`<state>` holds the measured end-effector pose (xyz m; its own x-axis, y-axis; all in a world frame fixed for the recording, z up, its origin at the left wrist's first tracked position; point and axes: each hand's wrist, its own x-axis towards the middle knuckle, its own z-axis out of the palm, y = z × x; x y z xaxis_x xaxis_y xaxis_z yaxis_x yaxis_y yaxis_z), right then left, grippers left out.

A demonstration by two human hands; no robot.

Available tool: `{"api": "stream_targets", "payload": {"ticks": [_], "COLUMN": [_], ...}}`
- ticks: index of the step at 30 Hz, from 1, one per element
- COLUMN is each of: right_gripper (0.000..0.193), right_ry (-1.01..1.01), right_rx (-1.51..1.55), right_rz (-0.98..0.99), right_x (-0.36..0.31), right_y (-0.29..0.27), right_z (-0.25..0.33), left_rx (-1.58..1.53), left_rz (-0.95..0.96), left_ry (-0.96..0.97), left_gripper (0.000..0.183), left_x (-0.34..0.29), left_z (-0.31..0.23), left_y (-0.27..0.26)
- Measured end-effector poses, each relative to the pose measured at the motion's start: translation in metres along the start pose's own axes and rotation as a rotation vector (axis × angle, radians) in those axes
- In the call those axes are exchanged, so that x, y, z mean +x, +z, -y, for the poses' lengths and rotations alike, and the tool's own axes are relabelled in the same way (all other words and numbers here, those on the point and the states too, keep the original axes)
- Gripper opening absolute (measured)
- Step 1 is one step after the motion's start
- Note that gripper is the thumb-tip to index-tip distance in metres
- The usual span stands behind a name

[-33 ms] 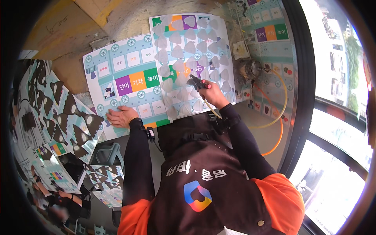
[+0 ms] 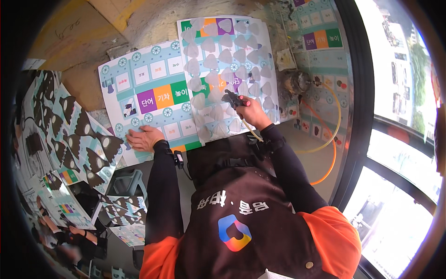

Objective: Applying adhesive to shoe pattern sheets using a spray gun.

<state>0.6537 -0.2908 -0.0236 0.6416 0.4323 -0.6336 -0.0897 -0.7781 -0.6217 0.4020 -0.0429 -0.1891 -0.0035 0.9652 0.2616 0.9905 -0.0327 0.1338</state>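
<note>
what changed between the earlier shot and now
Nothing visibly moved, and nothing was taken hold of or let go. The right hand still holds the black hose-fed tool by the pale pieces, the left hand still rests on the printed sheet, and the pieces lie as before.

Head-worn fisheye, downward over both hands (image 2: 251, 114)

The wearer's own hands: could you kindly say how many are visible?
2: the left hand rests on the printed sheet; the right hand grips the black handheld tool.
</note>
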Motion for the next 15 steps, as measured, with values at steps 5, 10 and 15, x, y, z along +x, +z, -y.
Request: {"api": "stream_targets", "payload": {"ticks": [5,10,15], "right_gripper": [0.027,0.025,0.028], "right_ry": [-0.058,-0.025,0.009], "right_rx": [0.107,0.044,-0.063], "right_rz": [0.057,0.100,0.058], "right_x": [0.0005,-0.0007,0.0018], "right_y": [0.0087,0.0068,0.0014], "right_z": [0.0017,-0.0018,-0.0038], "left_rx": [0.016,0.011,0.019], "left_rz": [-0.052,-0.032,0.010], "left_ry": [0.026,0.010,0.005], "left_gripper": [0.052,0.052,0.051], "left_x": [-0.0003,-0.0002,0.0002], "left_z": [-0.0001,-0.0001,0.0000], "left_y": [0.0018,0.0023,0.0023]}}
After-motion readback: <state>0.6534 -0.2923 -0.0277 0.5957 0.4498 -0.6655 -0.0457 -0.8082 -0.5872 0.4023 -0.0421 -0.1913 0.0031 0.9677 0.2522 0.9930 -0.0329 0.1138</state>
